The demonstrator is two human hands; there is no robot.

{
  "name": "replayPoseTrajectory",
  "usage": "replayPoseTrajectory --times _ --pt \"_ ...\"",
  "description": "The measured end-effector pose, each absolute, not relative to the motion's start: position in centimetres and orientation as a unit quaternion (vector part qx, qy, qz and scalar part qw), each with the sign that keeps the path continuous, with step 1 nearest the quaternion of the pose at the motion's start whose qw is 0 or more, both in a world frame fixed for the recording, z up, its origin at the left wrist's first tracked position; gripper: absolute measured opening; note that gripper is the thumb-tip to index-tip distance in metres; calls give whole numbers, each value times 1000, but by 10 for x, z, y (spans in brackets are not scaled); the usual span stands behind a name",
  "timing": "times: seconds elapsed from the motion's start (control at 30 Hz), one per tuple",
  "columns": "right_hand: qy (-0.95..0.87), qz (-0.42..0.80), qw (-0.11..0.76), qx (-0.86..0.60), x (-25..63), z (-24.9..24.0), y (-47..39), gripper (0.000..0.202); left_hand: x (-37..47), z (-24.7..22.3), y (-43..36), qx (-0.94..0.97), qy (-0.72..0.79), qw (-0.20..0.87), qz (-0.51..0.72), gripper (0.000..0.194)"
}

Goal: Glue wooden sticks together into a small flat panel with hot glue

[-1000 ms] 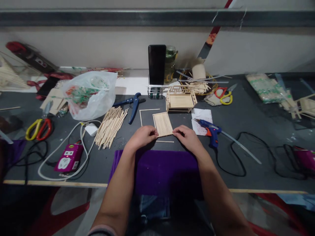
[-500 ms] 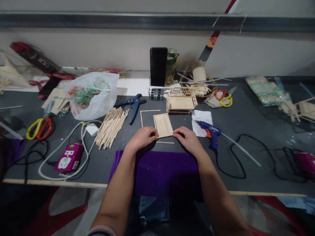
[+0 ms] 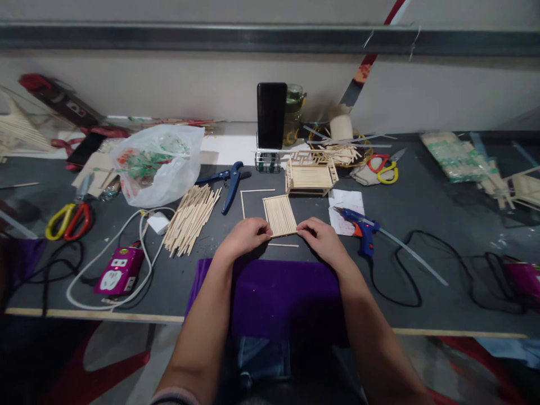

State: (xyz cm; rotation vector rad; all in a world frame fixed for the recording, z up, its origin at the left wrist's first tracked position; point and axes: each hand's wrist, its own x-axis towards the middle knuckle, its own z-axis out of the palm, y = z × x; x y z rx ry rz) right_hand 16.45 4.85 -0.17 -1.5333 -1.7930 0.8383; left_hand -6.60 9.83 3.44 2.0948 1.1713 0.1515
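Note:
A small panel of pale wooden sticks (image 3: 280, 215) lies on the dark table in front of me, slightly tilted to one side. The fingers of my left hand (image 3: 250, 233) pinch its near left corner, and those of my right hand (image 3: 315, 232) pinch its near right corner. Just below the panel lies one loose stick (image 3: 283, 245). Thin sticks forming an L (image 3: 258, 190) lie to its upper left. Behind it stands a little stick-built frame (image 3: 312, 175). A pile of sticks (image 3: 192, 219) is left of my left hand.
Blue cutters (image 3: 232, 187) lie behind the pile. A blue glue gun (image 3: 365, 228) with a black cord rests on the right, partly over white paper (image 3: 346, 202). A phone (image 3: 271, 115) stands at the back. Scissors, a plastic bag (image 3: 162, 169) and a purple power block (image 3: 119, 270) sit left.

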Motion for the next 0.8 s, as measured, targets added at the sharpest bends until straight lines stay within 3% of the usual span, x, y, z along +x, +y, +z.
replayPoseTrajectory --times 0.37,0.53,0.67,0.8 --pt "-683 311 307 -584 163 4 48 10 -66 33 99 813 455 356 70 15" --pt "-603 342 369 -619 165 2 49 13 -62 27 103 794 492 284 215 21" --pt "-490 434 437 -617 164 5 46 20 -55 15 109 824 482 181 235 32" --pt "-408 601 398 -560 160 12 38 31 -50 4 112 839 484 168 185 33"
